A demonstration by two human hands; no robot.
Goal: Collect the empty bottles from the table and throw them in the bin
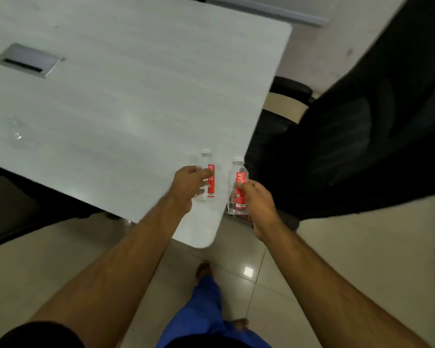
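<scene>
Bottles upright, one (pixel 208 179) in left grip (pixel 189 187), one (pixel 237 189) in right grip (pixel 258 207)

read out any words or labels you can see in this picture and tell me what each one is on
"EAR": white letters running up the red label of the right bottle, held in the right hand; the thumb covers the start of the word.
Left bottle, in the left hand: same red label, but the white letters are too blurred and finger-covered to read.
Small print at both labels' bottom ends: too small to read.
No other text visible.
</scene>
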